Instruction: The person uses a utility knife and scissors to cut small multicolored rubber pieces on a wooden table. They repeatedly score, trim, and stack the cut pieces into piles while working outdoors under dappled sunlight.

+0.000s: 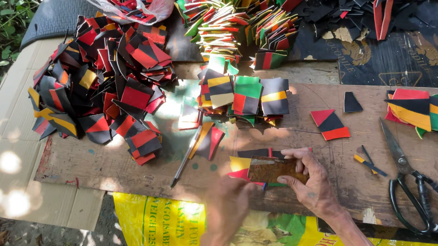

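1. far out to the left of the left hand (230, 200), flattened tan cardboard (3, 162) lies under the worn wooden board (339, 126), dappled with sun.
2. up and left of that hand, a loose heap of black, red and yellow cut sheet pieces (101, 81) spreads across the board, its edges sharp and angular, surfaces smooth.
3. just left of the left hand and a little above it, a thin dark pen-like stick (186, 158) lies slanted on the board, apart from the fingers.
4. the left hand is curled narrow, its fingers pressing on the left end of a brown, rough-surfaced rectangular template (272, 169); its grip from beneath cannot be told.
5. the template lies flat on a striped yellow, black and red sheet piece (242, 164), between both hands, at the board's near edge.
6. straight above the hands, small squared stacks of green, red, black and yellow pieces (243, 98) stand close together.
7. the right hand (312, 183) is closed on the template's right end, thumb under, fingers over the top.
8. right of the right hand, nearby, two small cut pieces, red-black (330, 124) and black (351, 102).
9. further right, black-handled steel scissors (412, 184) lie shut, well apart from the hand.
10. below both hands, a yellow woven plastic sack (160, 232).
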